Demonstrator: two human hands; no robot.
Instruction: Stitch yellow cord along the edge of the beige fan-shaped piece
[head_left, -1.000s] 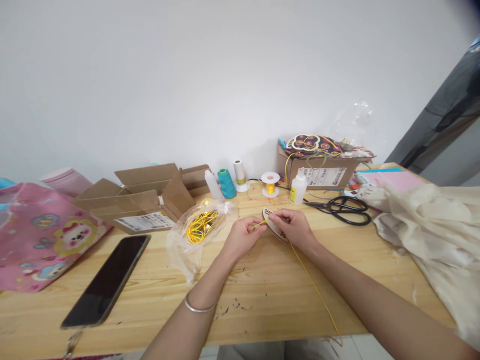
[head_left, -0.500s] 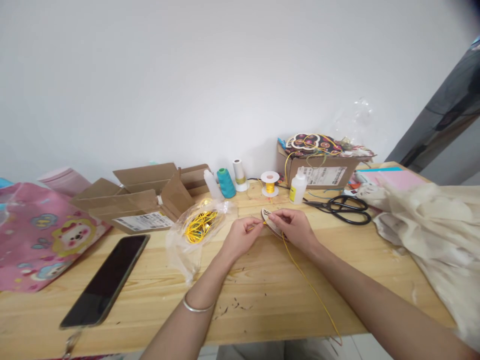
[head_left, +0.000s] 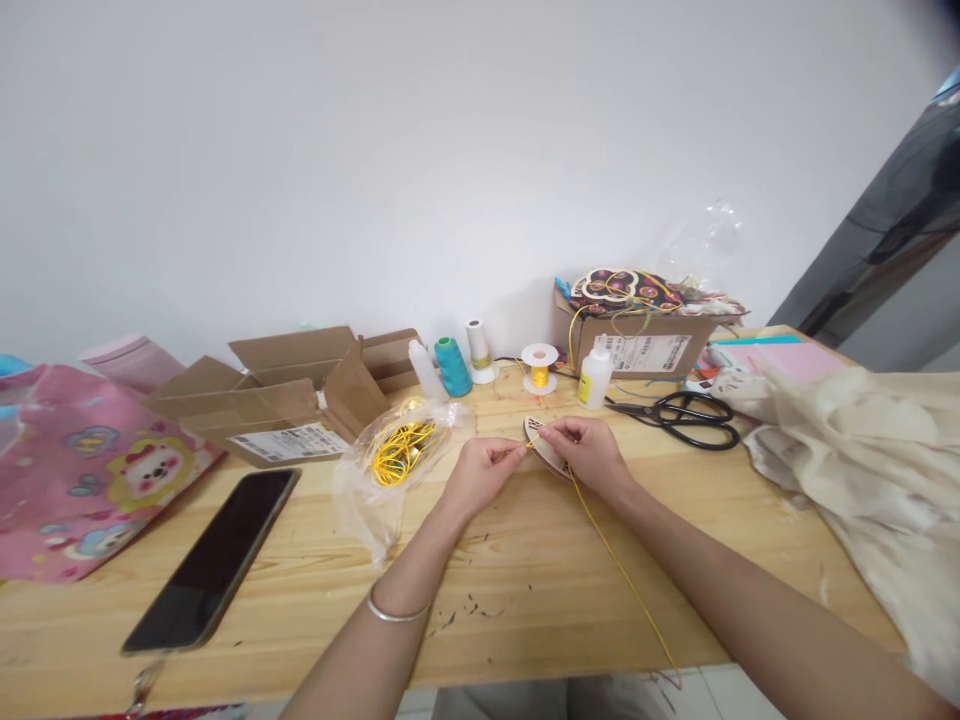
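Note:
Over the middle of the table, my right hand (head_left: 581,452) grips a flat pale disc-like piece (head_left: 546,452) with dark cut-out markings and a dark edge; its exact kind is unclear. At the disc's left edge, my left hand (head_left: 486,472) is closed in a pinch on a yellow cord (head_left: 611,550). A short bit of this cord shows at the left fingertips, while a long end runs from below my right hand down past the table's front edge. Part of the disc is covered by my right fingers.
Black scissors (head_left: 686,418), a white bottle (head_left: 595,376), a yellow thread spool (head_left: 540,368) and a teal thread cone (head_left: 453,366) stand or lie behind my hands. Left are a plastic bag of yellow cord (head_left: 401,452), an open cardboard box (head_left: 262,410) and a phone (head_left: 214,560). Cream cloth (head_left: 877,460) lies right.
My hands stay almost in place. The disc has tilted slightly, and a little more of the yellow cord shows across its face near my left fingertips.

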